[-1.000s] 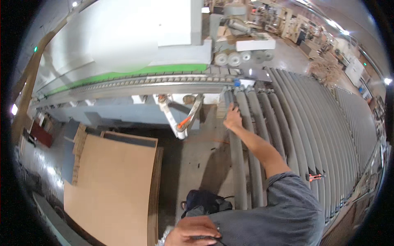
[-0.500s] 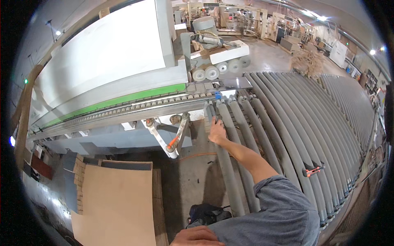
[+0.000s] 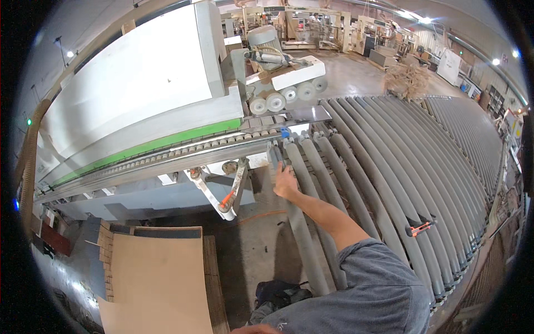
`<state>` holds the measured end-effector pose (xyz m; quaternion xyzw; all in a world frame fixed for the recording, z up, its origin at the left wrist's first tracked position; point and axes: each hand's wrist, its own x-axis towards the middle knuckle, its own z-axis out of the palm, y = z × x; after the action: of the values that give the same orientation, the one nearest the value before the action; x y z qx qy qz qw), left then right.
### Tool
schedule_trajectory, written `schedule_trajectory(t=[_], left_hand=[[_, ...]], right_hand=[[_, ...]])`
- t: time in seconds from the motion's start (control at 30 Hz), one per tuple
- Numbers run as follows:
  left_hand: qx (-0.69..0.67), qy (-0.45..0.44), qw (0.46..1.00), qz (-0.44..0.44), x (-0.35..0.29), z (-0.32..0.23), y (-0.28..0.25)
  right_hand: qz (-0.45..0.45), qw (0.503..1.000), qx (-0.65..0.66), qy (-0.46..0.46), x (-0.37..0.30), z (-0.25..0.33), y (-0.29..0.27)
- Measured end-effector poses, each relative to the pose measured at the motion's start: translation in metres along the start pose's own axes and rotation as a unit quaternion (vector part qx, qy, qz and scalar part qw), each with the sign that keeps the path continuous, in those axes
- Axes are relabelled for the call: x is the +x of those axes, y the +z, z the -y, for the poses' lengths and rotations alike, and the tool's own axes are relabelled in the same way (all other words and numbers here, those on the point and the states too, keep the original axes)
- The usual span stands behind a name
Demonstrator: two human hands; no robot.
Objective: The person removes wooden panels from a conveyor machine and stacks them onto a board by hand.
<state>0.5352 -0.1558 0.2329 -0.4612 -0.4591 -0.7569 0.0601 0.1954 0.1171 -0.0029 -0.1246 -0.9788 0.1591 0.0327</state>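
Note:
My right arm stretches up from the lower right over a conveyor of long grey rollers (image 3: 389,161). At the conveyor's near-left end, my right hand (image 3: 285,182) closes round the lower end of a short grey cylinder (image 3: 276,155), thumb and a finger at its sides. The palm side is hidden. Beside this hand runs the nearest long roller (image 3: 303,222), and a blue fitting (image 3: 285,133) sits just beyond the cylinder. Of my left hand (image 3: 257,329) only a sliver shows at the bottom edge, in front of my grey shirt; its fingers are out of sight.
A large white machine (image 3: 128,72) with a green strip stands at left, its bead-like track ending near the rollers. Below it juts a white bracket with an orange lever (image 3: 227,199). A stack of brown panels (image 3: 156,278) lies lower left. An orange-and-black tool (image 3: 420,228) rests on the rollers.
The whole view has shifted a little, so the scene sits further left. My right hand stays at the short cylinder. My left hand has sunk mostly out of the bottom edge.

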Motion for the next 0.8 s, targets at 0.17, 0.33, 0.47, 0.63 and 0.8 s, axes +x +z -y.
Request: schedule_trajectory(t=[0.17, 0.33, 0.47, 0.63, 0.8], left_hand=[[-0.017, 0.031, 0.999, -0.01, -0.002, -0.002, 0.002], [-0.003, 0.034, 0.998, -0.048, -0.007, -0.002, -0.012], [0.088, -0.168, 0.975, -0.113, -0.034, 0.009, -0.079], [0.141, -0.408, 0.786, -0.443, -0.174, 0.102, -0.153], [0.244, -0.577, 0.66, -0.415, -0.375, 0.154, -0.185]], right_hand=[[-0.001, 1.0, 0.007, 0.006, -0.002, 0.003, -0.003], [-0.011, 1.0, -0.016, -0.001, -0.002, 0.004, -0.002], [-0.029, 1.0, 0.007, 0.01, 0.001, 0.005, 0.0], [-0.019, 0.999, -0.029, 0.002, 0.008, -0.001, 0.01], [-0.028, 0.999, -0.018, -0.002, 0.012, -0.006, 0.019]])
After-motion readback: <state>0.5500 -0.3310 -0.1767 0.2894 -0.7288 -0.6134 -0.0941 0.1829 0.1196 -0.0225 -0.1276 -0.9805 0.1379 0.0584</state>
